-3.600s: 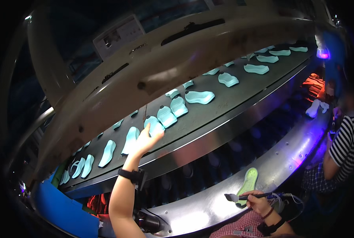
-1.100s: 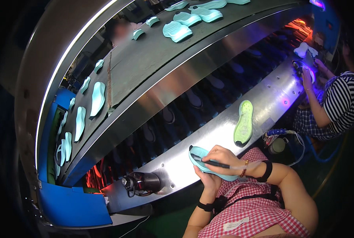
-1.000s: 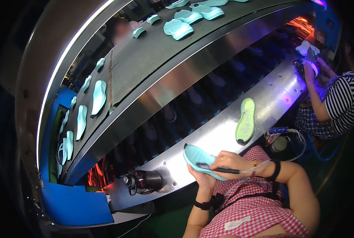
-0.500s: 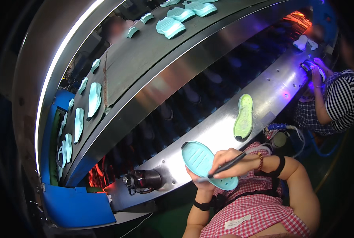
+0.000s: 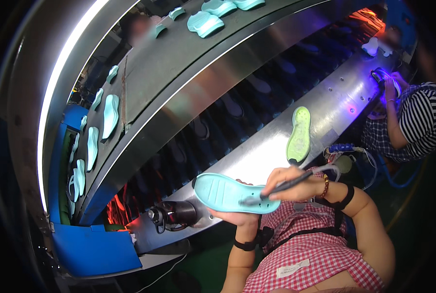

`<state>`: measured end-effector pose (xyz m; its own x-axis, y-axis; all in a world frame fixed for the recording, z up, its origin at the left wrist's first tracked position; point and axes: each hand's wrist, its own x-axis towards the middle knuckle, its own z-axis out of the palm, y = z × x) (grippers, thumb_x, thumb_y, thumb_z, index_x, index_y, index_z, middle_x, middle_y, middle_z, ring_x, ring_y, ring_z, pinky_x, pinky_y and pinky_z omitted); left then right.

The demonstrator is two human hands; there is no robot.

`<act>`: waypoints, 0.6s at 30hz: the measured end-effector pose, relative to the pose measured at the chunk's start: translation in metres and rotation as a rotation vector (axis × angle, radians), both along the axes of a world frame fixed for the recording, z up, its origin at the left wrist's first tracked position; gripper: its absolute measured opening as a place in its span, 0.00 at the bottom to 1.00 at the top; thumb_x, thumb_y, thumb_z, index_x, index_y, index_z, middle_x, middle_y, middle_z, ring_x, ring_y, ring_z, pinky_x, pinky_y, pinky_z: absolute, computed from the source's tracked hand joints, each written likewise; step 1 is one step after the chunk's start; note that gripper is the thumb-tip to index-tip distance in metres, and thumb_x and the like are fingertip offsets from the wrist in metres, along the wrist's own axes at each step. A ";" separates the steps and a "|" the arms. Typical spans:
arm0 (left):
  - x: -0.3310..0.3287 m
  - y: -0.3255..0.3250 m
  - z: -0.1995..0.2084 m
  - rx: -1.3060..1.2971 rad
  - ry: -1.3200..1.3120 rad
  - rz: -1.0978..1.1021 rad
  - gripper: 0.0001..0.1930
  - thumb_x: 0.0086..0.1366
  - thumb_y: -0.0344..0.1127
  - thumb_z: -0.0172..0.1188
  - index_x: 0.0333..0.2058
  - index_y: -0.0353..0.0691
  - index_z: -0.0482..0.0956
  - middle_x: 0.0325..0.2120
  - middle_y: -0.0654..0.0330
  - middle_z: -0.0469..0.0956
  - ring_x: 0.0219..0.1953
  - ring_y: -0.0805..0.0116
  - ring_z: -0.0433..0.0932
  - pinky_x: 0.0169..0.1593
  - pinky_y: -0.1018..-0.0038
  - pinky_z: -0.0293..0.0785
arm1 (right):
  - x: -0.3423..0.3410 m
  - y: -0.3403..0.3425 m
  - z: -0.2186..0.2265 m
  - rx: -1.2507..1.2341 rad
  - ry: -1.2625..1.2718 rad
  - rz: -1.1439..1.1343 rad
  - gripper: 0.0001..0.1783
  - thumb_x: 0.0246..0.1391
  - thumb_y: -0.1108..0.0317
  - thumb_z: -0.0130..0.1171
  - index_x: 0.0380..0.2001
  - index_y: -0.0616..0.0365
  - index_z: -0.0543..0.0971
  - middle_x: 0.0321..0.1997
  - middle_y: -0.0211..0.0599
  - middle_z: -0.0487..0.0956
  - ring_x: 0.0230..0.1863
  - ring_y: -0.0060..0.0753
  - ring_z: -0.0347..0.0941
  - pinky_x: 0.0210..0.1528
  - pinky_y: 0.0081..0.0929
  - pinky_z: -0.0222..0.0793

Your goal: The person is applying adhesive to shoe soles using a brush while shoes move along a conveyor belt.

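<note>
A light-blue shoe sole (image 5: 215, 191) rests on my left hand (image 5: 236, 217), which grips it from beneath. Its inner face is up, with ridges at the dark-tipped end and small holes toward the other. My right hand (image 5: 298, 184) holds a dark-handled brush (image 5: 290, 183) with a clear tube at its back end. The blurred brush tip touches the sole's inner face or hovers just over it, near the holes. Beyond my hands, a lime-green sole (image 5: 299, 136) lies on the metal ledge (image 5: 257, 149).
A dark bottle (image 5: 177, 215) stands on the ledge at the left. Several light-blue soles (image 5: 110, 116) lie on the upper conveyor belt (image 5: 154, 80). Below it, dark soles lie in a shadowed channel with an orange glow. A co-worker in a striped top (image 5: 421, 117) handles a shoe at right.
The light-blue sole has swung from a steep slant to nearly level, its dark-tipped end moving left. The brush has shifted up with my right hand. Soles on the belt appear slightly shifted.
</note>
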<state>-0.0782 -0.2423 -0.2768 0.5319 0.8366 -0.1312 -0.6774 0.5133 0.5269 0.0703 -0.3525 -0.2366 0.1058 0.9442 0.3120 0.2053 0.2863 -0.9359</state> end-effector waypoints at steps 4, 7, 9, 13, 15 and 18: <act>-0.002 0.004 0.010 0.069 -0.107 0.018 0.42 0.54 0.71 0.25 0.49 0.40 0.66 0.33 0.49 0.73 0.31 0.56 0.74 0.38 0.61 0.72 | -0.002 -0.011 0.003 0.078 0.085 0.241 0.12 0.40 0.74 0.62 0.33 0.59 0.79 0.36 0.38 0.77 0.40 0.30 0.71 0.44 0.24 0.66; -0.002 0.006 0.014 0.128 -0.075 0.057 0.42 0.54 0.72 0.25 0.50 0.41 0.65 0.32 0.50 0.73 0.31 0.56 0.74 0.37 0.61 0.71 | 0.004 -0.010 -0.004 -0.011 0.125 -0.038 0.12 0.41 0.74 0.62 0.34 0.59 0.79 0.36 0.37 0.77 0.41 0.30 0.71 0.45 0.23 0.66; 0.001 0.007 0.014 0.137 -0.051 0.148 0.42 0.54 0.72 0.25 0.50 0.41 0.64 0.32 0.50 0.73 0.30 0.56 0.74 0.37 0.62 0.72 | 0.004 -0.009 -0.003 -0.097 0.122 -0.067 0.13 0.41 0.74 0.62 0.34 0.59 0.79 0.36 0.37 0.77 0.42 0.31 0.71 0.46 0.23 0.66; -0.001 0.006 0.030 0.225 -0.137 0.117 0.42 0.54 0.73 0.27 0.51 0.42 0.64 0.31 0.51 0.72 0.30 0.57 0.74 0.36 0.62 0.72 | 0.002 -0.012 -0.010 0.027 0.056 0.199 0.13 0.42 0.75 0.61 0.36 0.57 0.79 0.36 0.36 0.76 0.43 0.29 0.70 0.46 0.23 0.66; 0.000 0.005 0.033 0.245 -0.110 0.146 0.42 0.53 0.73 0.27 0.51 0.42 0.64 0.30 0.51 0.72 0.30 0.58 0.74 0.37 0.62 0.72 | 0.007 -0.011 -0.016 -0.087 0.351 0.171 0.12 0.43 0.75 0.60 0.36 0.57 0.79 0.37 0.36 0.77 0.43 0.26 0.70 0.47 0.22 0.66; 0.004 0.005 0.037 0.349 -0.076 0.190 0.43 0.53 0.74 0.27 0.51 0.42 0.64 0.31 0.50 0.71 0.30 0.58 0.74 0.39 0.62 0.71 | 0.001 -0.009 -0.023 -0.109 0.416 0.105 0.12 0.45 0.75 0.60 0.36 0.61 0.77 0.39 0.36 0.76 0.43 0.26 0.70 0.48 0.22 0.65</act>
